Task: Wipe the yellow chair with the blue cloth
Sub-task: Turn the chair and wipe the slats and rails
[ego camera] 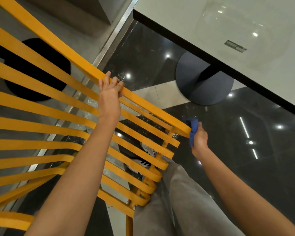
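Observation:
The yellow chair (41, 106), made of long slats, fills the left and middle of the head view, seen from above. My left hand (109, 96) grips its top slat, fingers curled over the edge. My right hand (200, 137) holds the bunched blue cloth (193, 130) and presses it against the right end of the top slat. The cloth partly covers that slat end.
A white table (245, 31) with a dark edge stands at the upper right on a round dark base (204, 82). My legs in grey trousers (186, 201) and my shoes stand behind the chair. A glossy dark floor and a metal strip lie below.

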### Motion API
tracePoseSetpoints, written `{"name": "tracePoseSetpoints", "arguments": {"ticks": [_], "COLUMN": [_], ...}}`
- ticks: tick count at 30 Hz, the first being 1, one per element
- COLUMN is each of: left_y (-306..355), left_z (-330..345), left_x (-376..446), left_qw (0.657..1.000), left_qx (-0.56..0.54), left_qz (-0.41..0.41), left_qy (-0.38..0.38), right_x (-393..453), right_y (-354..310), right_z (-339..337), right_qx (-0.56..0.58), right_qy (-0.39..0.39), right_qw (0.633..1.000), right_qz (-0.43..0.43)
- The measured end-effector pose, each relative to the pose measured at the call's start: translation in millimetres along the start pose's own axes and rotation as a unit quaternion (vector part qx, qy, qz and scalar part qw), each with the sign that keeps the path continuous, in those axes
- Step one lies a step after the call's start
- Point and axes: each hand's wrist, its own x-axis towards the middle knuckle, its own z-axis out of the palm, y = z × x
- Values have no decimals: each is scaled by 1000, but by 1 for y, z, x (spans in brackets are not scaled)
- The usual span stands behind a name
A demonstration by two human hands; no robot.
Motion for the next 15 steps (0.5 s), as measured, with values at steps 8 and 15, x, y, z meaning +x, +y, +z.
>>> {"name": "tracePoseSetpoints", "arguments": {"ticks": [8, 15], "left_y": [-8, -13], "left_z": [2, 6], "left_x": [4, 6], "left_qw": [999, 999], "left_qx": [32, 43], "left_qz": [14, 24], "left_qy": [6, 10], "right_x": [-48, -78], "right_y": [-9, -17], "right_z": [25, 111], "right_qx": [-210, -512], "right_qy": [-11, 14], "right_qw": [975, 723], "right_qz": [-74, -464]}}
